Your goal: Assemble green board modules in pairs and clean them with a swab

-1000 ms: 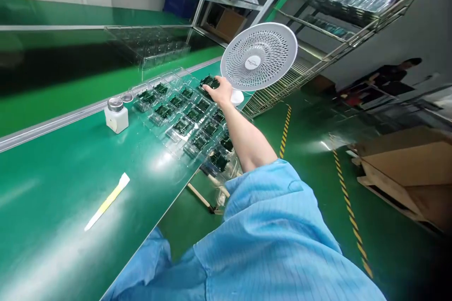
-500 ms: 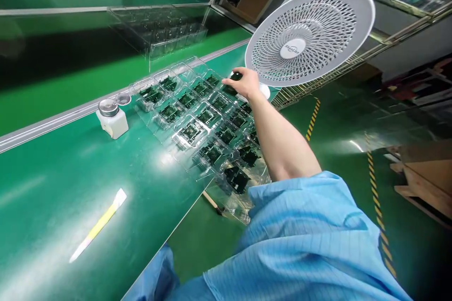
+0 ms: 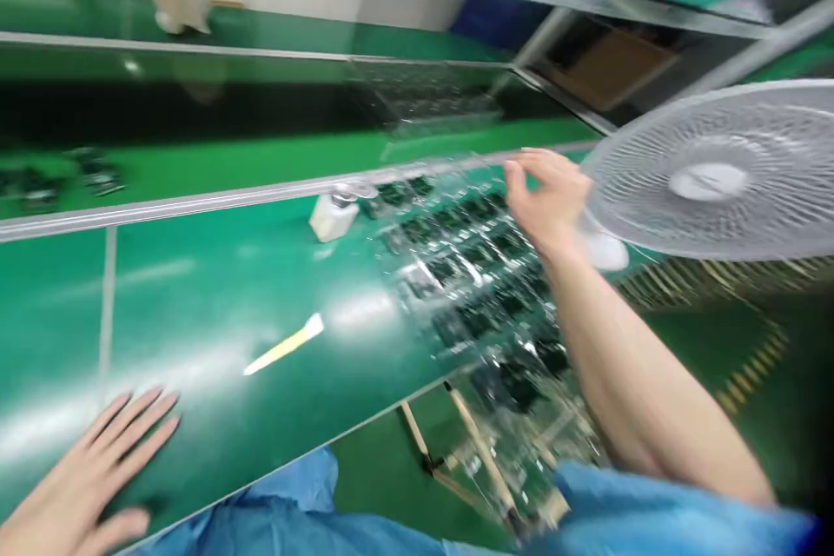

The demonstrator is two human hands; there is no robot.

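Observation:
My left hand lies flat on the green bench top, fingers spread, with nothing in it. Over the far right end of the clear plastic trays is my right hand. Its thumb and curved fingers are apart, and I see nothing between them. Rows of dark green circuit boards sit in the tray pockets, blurred by motion. A yellow and white pen-like tool rests on the bench between my hands. The white dispenser bottle with a metal top stands left of the trays.
A white fan stands just right of my right hand. Along the bench's back runs a metal rail; loose circuit boards lie on the green surface beyond. The trays overhang the front edge, above a wooden-framed stand.
The view has swung left, and my left hand has come into sight. My right hand, earlier gripping a dark circuit board at the tray's far end, now shows none and its fingers are apart.

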